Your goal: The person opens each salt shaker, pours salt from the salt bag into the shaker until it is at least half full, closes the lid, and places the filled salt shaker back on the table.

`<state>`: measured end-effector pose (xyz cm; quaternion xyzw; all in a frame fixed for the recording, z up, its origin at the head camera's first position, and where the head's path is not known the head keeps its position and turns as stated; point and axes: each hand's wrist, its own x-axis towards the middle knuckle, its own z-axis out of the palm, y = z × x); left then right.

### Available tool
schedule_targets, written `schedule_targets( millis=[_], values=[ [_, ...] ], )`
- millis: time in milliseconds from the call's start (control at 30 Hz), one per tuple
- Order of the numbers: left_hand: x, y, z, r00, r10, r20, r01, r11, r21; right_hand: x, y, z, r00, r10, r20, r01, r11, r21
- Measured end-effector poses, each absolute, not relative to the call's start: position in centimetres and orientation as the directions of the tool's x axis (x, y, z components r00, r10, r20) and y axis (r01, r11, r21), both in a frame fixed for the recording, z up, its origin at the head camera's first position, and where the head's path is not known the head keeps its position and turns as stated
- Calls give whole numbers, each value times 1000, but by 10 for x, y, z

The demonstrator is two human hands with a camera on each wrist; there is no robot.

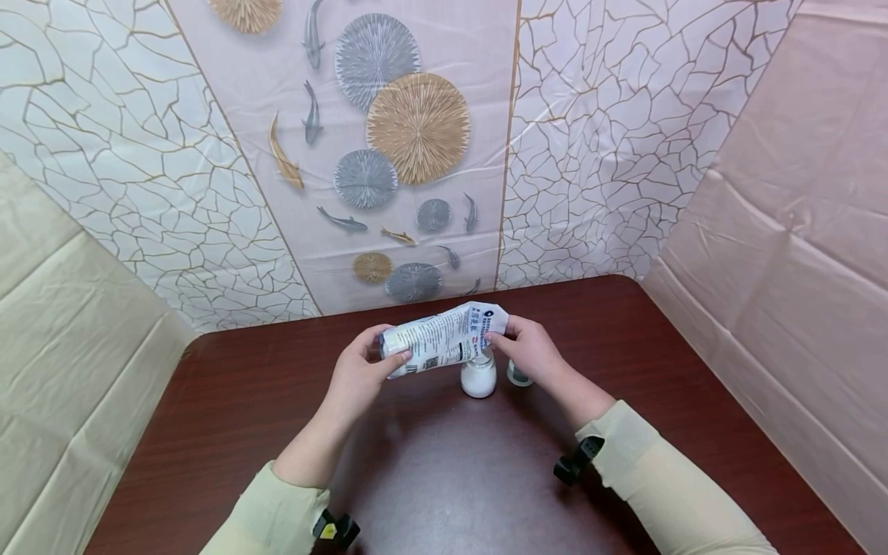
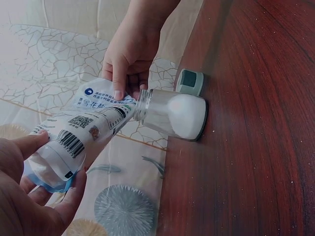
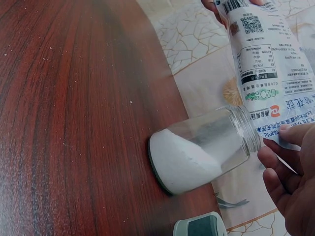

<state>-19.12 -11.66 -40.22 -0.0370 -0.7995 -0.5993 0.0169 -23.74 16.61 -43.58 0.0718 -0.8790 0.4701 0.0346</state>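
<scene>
A white plastic bag of salt (image 1: 440, 339), printed in blue and black, is held tilted above a glass jar (image 1: 479, 378). My left hand (image 1: 357, 378) grips the bag's lower end, thumb on the near side and fingers behind. At the other end, my right hand (image 1: 533, 351) pinches the bag near its mouth, which lies over the jar's rim. White salt (image 2: 187, 117) fills part of the jar, heaped to one side in the right wrist view. The jar stands upright on the table. Whether grains are falling cannot be made out.
Beside the jar sits a small pale-green lid (image 2: 191, 82), partly behind my right hand in the head view. Tiny white grains dot the dark red wooden table (image 2: 256, 147). Patterned cloth (image 1: 416, 193) hangs behind the table's far edge.
</scene>
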Motion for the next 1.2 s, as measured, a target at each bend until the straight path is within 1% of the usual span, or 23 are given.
schedule_targets(
  millis=[633,967,1200],
  values=[
    [-185,-117,-403,-998,34,48,56,267,962,-235,167,-434,-990,-102,100,-140,550,-823],
    [-187,-119,-407,-997,33,63,69,275,959,-234,166,-432,-990,-106,90,-132,529,-838],
    [-187,-119,-406,-998,32,60,66,256,964,-234,166,-431,-990,-104,95,-136,532,-836]
  ],
)
